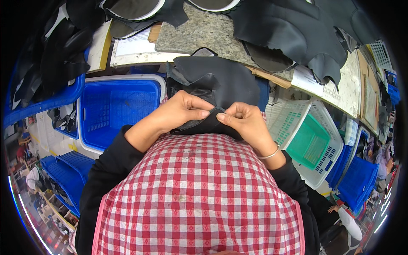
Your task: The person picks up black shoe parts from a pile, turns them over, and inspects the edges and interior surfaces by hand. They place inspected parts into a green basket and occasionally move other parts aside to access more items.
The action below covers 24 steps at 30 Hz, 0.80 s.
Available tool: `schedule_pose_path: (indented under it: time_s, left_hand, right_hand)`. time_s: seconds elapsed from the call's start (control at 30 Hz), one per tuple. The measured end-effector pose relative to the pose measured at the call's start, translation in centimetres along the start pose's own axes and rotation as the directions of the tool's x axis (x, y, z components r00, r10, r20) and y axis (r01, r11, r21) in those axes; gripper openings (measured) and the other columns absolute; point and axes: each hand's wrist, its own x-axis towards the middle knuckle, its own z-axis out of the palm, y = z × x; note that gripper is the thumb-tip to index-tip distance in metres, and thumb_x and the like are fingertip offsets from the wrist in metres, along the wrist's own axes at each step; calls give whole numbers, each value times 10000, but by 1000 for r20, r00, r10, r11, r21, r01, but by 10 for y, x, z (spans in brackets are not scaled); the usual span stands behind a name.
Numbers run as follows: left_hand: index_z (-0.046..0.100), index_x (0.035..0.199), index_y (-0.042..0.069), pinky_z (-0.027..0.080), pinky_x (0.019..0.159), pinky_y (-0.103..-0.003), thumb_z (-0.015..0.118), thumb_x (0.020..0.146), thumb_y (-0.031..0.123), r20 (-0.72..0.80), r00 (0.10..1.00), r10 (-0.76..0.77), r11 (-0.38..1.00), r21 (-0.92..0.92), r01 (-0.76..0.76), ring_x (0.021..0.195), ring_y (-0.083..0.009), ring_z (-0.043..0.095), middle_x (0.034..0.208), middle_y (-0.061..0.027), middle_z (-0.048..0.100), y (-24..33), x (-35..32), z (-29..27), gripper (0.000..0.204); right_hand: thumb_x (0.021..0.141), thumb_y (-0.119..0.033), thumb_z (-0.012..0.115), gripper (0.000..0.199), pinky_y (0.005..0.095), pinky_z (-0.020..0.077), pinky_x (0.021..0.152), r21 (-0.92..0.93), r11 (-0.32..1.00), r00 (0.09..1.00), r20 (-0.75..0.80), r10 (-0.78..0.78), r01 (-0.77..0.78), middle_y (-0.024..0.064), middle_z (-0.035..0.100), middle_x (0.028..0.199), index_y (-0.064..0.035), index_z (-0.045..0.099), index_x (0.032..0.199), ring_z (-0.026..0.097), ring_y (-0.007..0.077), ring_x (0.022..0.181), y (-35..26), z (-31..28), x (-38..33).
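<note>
A black leather-like piece (229, 78) lies over my lap, its far end reaching the table's edge. My left hand (185, 111) pinches the near edge of this piece between thumb and forefinger. Close beside it, my right hand (244, 121) pinches the same edge, thumb on top. Between the two hands the edge is folded or raised a little, and a seam-like line runs along it. Under the left hand some loose black flaps bunch up. Whether anything small sits between the fingertips is hidden.
Ahead, a grey stone slab (199, 32) rests on the white table (346, 91), with black cut pieces (280, 34) around it. A blue basket (121, 108) stands at left, and a white basket (293, 114) holding a green one (312, 142) at right. Black pieces fill a blue bin (51, 104).
</note>
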Motion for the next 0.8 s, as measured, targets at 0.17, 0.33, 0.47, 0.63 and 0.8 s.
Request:
schedule_pose_path:
  time_s: [0.17, 0.33, 0.47, 0.63, 0.8]
  left_hand:
    - [753, 1122, -49, 561, 798, -243, 770, 921, 74, 38, 999, 22, 999, 24, -23, 880, -110, 708, 1020, -107, 772, 0, 4, 7, 236]
    - [784, 1038, -31, 546, 729, -223, 800, 894, 73, -123, 990, 68, 998, 23, -66, 806, -82, 681, 887, -70, 769, -9, 2, 17, 179]
    - [776, 1022, -56, 524, 695, -216, 796, 884, 51, -216, 976, 42, 996, 83, -24, 797, -62, 658, 891, -51, 759, -11, -2, 18, 176]
    - [777, 949, -35, 499, 633, -232, 795, 858, 47, -122, 944, 306, 903, 352, -247, 720, -86, 653, 809, -51, 716, 28, -10, 25, 124]
    - [760, 895, -31, 499, 618, -270, 815, 825, 65, 122, 890, 438, 629, 666, -401, 674, -125, 657, 757, -84, 701, 91, -36, -11, 131]
  right_hand:
    - [933, -137, 782, 169, 205, 473, 619, -178, 983, 999, -8, -41, 39, 21, 716, 821, 12, 706, 917, 616, 54, 715, 12, 0, 0]
    - [994, -180, 701, 234, 213, 547, 700, 349, 926, 973, 218, 72, -147, 60, 742, 989, 14, 709, 1125, 695, 105, 885, 28, -25, -1]
    - [974, -103, 707, 314, 247, 600, 780, 600, 798, 981, -183, 68, 57, 84, 733, 1101, -2, 639, 1264, 704, 124, 910, 9, -51, -3]
    - [763, -42, 851, 437, 289, 562, 735, -528, 536, 714, 216, -666, 659, 87, 732, 1031, -29, 675, 1163, 682, 205, 844, -32, -16, 4]
    - [759, -94, 875, 220, 299, 495, 635, -397, 707, 794, 106, -599, 586, 60, 646, 782, -30, 681, 844, 603, 174, 694, -32, 21, 16]
